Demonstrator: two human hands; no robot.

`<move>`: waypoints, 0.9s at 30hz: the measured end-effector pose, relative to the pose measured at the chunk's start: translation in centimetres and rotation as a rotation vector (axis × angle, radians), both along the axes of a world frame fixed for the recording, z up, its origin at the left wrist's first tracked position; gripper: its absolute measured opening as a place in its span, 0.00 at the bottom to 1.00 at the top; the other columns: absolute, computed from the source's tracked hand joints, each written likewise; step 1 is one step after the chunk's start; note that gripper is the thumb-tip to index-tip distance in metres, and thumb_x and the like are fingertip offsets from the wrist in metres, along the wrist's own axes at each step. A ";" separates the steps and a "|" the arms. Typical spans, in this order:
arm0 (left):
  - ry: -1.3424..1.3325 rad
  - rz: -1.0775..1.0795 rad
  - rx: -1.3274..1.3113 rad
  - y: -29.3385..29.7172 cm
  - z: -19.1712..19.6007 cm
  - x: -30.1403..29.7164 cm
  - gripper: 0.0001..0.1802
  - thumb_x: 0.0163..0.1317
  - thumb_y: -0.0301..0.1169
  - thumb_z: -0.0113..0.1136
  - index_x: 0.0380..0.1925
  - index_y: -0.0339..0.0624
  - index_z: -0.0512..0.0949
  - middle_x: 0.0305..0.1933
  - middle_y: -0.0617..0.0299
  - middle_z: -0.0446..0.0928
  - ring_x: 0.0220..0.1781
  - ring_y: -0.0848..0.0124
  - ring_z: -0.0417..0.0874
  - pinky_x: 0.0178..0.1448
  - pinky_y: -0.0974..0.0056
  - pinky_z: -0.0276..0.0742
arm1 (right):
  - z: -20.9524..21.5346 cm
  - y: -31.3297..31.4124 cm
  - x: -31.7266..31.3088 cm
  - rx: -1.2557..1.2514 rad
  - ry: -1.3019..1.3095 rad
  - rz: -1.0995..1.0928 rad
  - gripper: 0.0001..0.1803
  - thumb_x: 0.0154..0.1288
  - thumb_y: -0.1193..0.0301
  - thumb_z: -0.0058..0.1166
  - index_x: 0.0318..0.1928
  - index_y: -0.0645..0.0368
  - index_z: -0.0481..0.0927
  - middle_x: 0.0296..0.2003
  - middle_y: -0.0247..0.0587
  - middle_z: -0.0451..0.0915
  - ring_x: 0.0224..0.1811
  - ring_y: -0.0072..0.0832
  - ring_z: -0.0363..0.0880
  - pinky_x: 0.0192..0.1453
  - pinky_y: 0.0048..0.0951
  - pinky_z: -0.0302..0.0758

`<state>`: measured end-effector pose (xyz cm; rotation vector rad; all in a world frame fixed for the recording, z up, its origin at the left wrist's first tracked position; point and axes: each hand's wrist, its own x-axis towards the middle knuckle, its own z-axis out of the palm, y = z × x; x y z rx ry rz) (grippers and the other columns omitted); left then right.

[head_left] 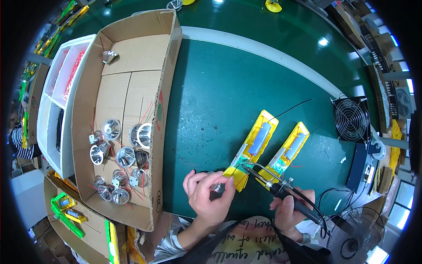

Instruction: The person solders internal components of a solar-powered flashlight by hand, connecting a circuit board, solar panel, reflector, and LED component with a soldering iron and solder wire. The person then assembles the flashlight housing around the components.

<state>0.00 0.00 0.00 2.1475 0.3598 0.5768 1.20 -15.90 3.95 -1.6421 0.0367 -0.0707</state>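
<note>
While right fingers point(288, 204) grasp soldering iron point(303, 210), left fingers point(210, 178) sit at yellow housing point(252, 152)

Where the left fingers curl, a reflector point(216, 187) shows; I cannot tell whether they pinch it. Ahead of the right fingers lie a second housing point(288, 144) and, under the iron's tip, the first one's circuit board point(241, 162). Farther off, a carton point(85, 110) stands left of the left fingers, a square fan point(351, 119) right of the right.

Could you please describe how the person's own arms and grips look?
The left grip and right grip are bare human hands, with no gloves visible. Pale grey sleeves end short of the hands, leaving the left wrist and part of that forearm uncovered.
</note>
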 end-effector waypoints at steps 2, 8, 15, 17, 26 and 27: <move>0.004 0.003 0.003 0.0 0.1 0.0 0.18 0.42 0.23 0.64 0.34 0.44 0.70 0.23 0.69 0.76 0.32 0.70 0.72 0.54 0.56 0.60 | -0.1 0.0 0.0 -0.015 0.007 0.017 0.15 0.58 0.69 0.50 0.35 0.63 0.57 0.21 0.47 0.72 0.16 0.24 0.74 0.19 0.20 0.70; -0.003 0.001 0.003 0.0 -0.1 0.0 0.17 0.42 0.23 0.64 0.34 0.44 0.70 0.23 0.69 0.76 0.32 0.70 0.72 0.54 0.56 0.60 | -0.4 0.5 0.0 -0.038 -0.062 -0.075 0.16 0.56 0.66 0.50 0.32 0.63 0.59 0.20 0.44 0.68 0.09 0.24 0.67 0.09 0.18 0.64; 0.002 0.001 -0.006 0.0 0.0 0.1 0.17 0.42 0.24 0.64 0.34 0.43 0.71 0.23 0.69 0.76 0.32 0.71 0.72 0.55 0.56 0.59 | 0.9 -1.4 -0.3 -0.110 -0.140 -0.111 0.16 0.57 0.65 0.48 0.32 0.63 0.57 0.16 0.41 0.70 0.11 0.21 0.71 0.19 0.18 0.69; -0.011 0.001 -0.014 -0.1 0.1 0.2 0.16 0.42 0.24 0.63 0.34 0.43 0.71 0.23 0.68 0.76 0.32 0.71 0.73 0.55 0.56 0.59 | 1.1 -1.6 -0.3 -0.134 -0.159 -0.154 0.18 0.57 0.64 0.49 0.32 0.62 0.57 0.16 0.38 0.69 0.09 0.21 0.69 0.19 0.19 0.69; -0.033 0.052 -0.024 -0.4 -0.1 0.1 0.15 0.41 0.23 0.62 0.31 0.42 0.72 0.22 0.67 0.77 0.27 0.70 0.76 0.55 0.54 0.62 | 2.8 2.3 3.8 -0.250 -0.277 0.228 0.15 0.55 0.64 0.53 0.25 0.62 0.67 0.15 0.39 0.73 0.17 0.24 0.73 0.23 0.20 0.70; -0.040 0.062 -0.024 -0.4 0.0 0.1 0.15 0.41 0.23 0.62 0.31 0.42 0.72 0.22 0.67 0.77 0.27 0.70 0.76 0.55 0.54 0.62 | 3.3 2.5 4.1 -0.302 -0.197 0.282 0.14 0.53 0.66 0.55 0.17 0.63 0.77 0.17 0.38 0.77 0.22 0.27 0.77 0.28 0.23 0.73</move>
